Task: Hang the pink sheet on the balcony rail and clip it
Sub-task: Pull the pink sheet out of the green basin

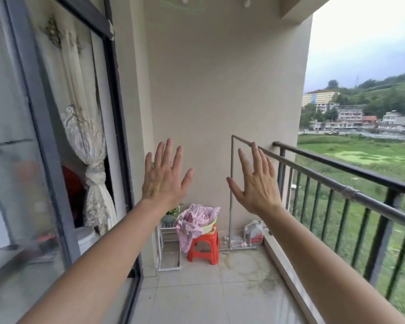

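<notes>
Two hands were up in front of us, weren't they?

Yes. We held our left hand [164,174] and our right hand [255,181] out at arm's length, backs toward us, fingers straight and spread wide. Neither held anything, and they were apart from each other.

And where was the pink sheet [197,218]?

We saw it at the far end of the balcony, bunched up in a green basin [209,226], with one end spilling over the rim and hanging down the left side. The basin sat on a red stool [205,246] on the tiled floor [197,288], close to the end wall [208,90]. Our hands were well apart from it.

What stood around the stool?

Just to its left we had a white wire rack [167,249] with a potted plant [171,215] on top. To its right stood a pale plastic jug [254,232] with a red label.

And the balcony rail [337,163]?

It ran along our right, dark bars under a dark top bar, with a grey metal pipe [313,174] just inside it. Our right fingertips overlapped the pipe's far end in the view; we could not tell whether they touched it.

And on our left?

We had a glass sliding door [40,148], with a cream lace curtain [89,141] tied back behind it.
</notes>
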Available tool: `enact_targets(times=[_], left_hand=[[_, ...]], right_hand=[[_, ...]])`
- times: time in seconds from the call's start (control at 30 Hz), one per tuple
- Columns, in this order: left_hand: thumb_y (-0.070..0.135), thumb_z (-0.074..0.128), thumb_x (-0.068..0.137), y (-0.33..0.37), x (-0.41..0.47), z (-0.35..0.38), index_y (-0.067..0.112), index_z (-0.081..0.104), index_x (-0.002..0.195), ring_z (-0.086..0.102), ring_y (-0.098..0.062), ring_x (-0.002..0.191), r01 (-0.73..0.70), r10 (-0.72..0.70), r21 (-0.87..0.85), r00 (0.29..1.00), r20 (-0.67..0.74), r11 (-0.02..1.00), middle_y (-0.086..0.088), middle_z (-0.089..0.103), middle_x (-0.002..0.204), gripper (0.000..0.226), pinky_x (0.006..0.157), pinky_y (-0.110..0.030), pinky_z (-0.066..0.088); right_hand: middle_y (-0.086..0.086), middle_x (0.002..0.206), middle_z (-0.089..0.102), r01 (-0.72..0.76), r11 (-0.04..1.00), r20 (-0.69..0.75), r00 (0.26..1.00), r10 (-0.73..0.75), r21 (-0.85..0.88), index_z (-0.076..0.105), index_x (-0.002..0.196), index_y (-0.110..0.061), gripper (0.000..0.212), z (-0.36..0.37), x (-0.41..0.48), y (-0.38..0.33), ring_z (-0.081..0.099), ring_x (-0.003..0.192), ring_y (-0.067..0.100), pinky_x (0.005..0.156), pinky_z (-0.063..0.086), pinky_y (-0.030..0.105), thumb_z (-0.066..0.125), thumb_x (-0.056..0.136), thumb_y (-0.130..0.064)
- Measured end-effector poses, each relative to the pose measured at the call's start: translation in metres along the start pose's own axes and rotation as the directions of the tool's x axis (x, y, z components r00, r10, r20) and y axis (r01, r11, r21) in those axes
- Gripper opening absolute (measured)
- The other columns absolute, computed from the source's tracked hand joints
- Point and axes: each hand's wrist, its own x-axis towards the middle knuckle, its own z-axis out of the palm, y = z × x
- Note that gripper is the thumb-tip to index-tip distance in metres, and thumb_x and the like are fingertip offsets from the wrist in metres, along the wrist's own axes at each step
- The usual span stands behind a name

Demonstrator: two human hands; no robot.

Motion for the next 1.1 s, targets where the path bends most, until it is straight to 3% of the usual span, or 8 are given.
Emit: enact_targets(times=[0.23, 0.6, 0.87, 1.1], left_hand=[[0.054, 0.028, 0.097, -0.064, 0.075, 0.154, 0.011, 0.036, 0.147, 0.025, -0.035, 0.144, 0.048, -0.046, -0.016, 0.994, 0.095, 0.999, -0.018, 0.025, 0.157, 0.066, 0.115, -0.053, 0.022], [0.055, 0.020, 0.099, -0.097, 0.203, 0.374, 0.017, 0.022, 0.152, 0.011, -0.027, 0.148, 0.159, -0.126, -0.106, 0.954, 0.271, 0.982, -0.010, 0.009, 0.162, 0.066, 0.118, -0.050, 0.018], [0.054, 0.021, 0.099, -0.092, 0.302, 0.576, 0.016, 0.028, 0.150, 0.016, -0.028, 0.147, 0.212, -0.165, -0.098, 0.921, 0.354, 0.972, -0.010, 0.013, 0.162, 0.065, 0.116, -0.050, 0.020], [0.053, 0.023, 0.100, -0.115, 0.369, 0.714, 0.017, 0.023, 0.152, 0.013, -0.027, 0.148, 0.231, -0.184, -0.044, 0.865, 0.467, 0.972, -0.008, 0.006, 0.163, 0.064, 0.117, -0.048, 0.016]], right_hand=[[0.021, 0.164, 0.009, -0.019, 0.999, 0.134, 0.991, 0.023, -0.030, 0.012, 0.158, -0.019, 0.079, 0.161, 0.090, 0.001, 0.025, 0.147, 0.038, 0.118, 0.025, 0.050, 0.034, 0.095, -0.062], [0.024, 0.159, 0.024, -0.093, 0.996, 0.224, 0.970, 0.092, -0.005, 0.024, 0.155, -0.014, 0.078, 0.369, 0.217, 0.049, 0.041, 0.138, 0.040, 0.108, 0.038, 0.047, 0.041, 0.093, -0.057], [0.021, 0.161, 0.022, -0.133, 0.991, 0.337, 0.934, 0.116, 0.026, 0.020, 0.157, -0.014, 0.080, 0.562, 0.309, 0.126, 0.036, 0.142, 0.036, 0.111, 0.035, 0.043, 0.047, 0.093, -0.054], [0.016, 0.164, 0.011, -0.140, 0.988, 0.492, 0.866, 0.093, 0.060, 0.010, 0.158, -0.018, 0.080, 0.720, 0.404, 0.166, 0.029, 0.145, 0.034, 0.116, 0.027, 0.042, 0.046, 0.095, -0.052]])
